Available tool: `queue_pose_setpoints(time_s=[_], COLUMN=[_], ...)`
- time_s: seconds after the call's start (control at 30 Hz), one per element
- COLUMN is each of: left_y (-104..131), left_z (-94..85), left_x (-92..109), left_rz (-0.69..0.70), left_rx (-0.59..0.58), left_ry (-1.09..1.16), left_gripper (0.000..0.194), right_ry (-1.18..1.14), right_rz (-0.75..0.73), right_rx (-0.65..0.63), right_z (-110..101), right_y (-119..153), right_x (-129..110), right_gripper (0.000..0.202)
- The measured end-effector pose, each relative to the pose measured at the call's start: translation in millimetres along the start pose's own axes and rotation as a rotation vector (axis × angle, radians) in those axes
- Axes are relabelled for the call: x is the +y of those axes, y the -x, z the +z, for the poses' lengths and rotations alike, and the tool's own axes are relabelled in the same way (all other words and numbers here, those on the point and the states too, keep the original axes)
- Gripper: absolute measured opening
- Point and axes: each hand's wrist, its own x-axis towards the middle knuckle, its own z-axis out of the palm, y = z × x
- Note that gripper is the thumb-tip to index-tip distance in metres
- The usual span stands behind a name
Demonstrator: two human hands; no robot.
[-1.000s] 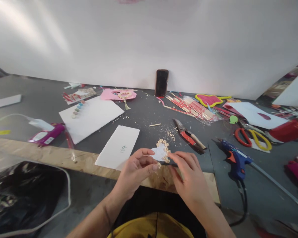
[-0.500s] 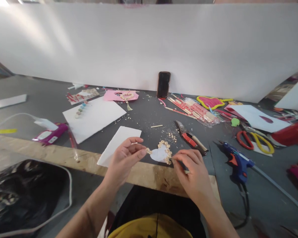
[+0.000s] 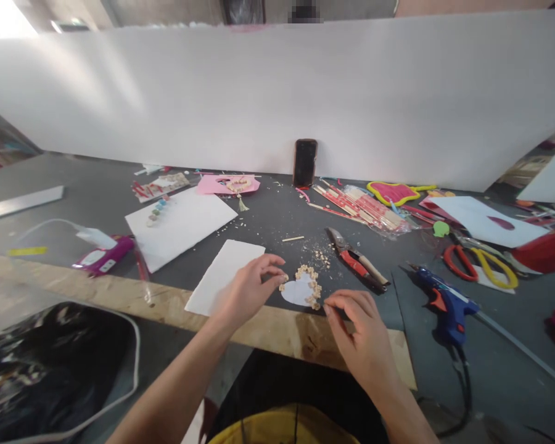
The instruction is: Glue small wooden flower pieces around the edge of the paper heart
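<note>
A white paper heart (image 3: 298, 292) lies near the table's front edge. Small pale wooden pieces (image 3: 315, 290) line its top and right side; the lower left part is bare. At the heart's left edge, my left hand (image 3: 252, 283) pinches a small pale wooden piece (image 3: 284, 279) between thumb and fingertips. My right hand (image 3: 358, 317) is just right of the heart's lower tip, thumb and forefinger pressed together. Whatever sits in that pinch is too small to make out. Under my left hand lies a white foam-like sheet (image 3: 222, 271).
Wood crumbs (image 3: 321, 258) and pruning shears (image 3: 356, 260) lie beyond the heart. To the right are a blue glue gun (image 3: 446, 305) and scissors (image 3: 481, 266). A phone (image 3: 304, 161) leans on the white board (image 3: 203, 98). A purple glue gun (image 3: 106, 256) lies at left.
My left hand has moved slightly right, bringing its piece against the heart's left edge. The right hand has shifted a little down, away from the heart. The camera has tilted slightly.
</note>
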Motion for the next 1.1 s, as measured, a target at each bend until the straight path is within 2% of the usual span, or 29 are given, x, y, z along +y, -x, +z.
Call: queue_pose_setpoints(time_s=[0.13, 0.37, 0.77, 0.9, 1.1], left_y=[-9, -17, -31, -33, -28], left_z=[8.0, 9.9, 17.2, 18.0, 14.5], left_x=[4, 8, 3, -1, 3], left_rz=[0.115, 0.168, 0.196, 0.194, 0.181], left_rx=[-0.049, -0.136, -0.211, -0.203, -0.175], left_ry=[-0.210, -0.477, -0.546, -0.531, -0.561], left_gripper=[0.015, 0.018, 0.020, 0.022, 0.027], right_ry=[-0.018, -0.061, -0.113, -0.115, -0.117], right_rz=[-0.008, -0.005, 0.081, 0.096, 0.099], right_rx=[0.000, 0.005, 0.002, -0.003, -0.011], right_z=[3, 8, 7, 6, 8], right_y=[5, 13, 10, 10, 12], right_x=[0, 7, 10, 9, 10], right_gripper=[0.009, 0.011, 0.008, 0.009, 0.008])
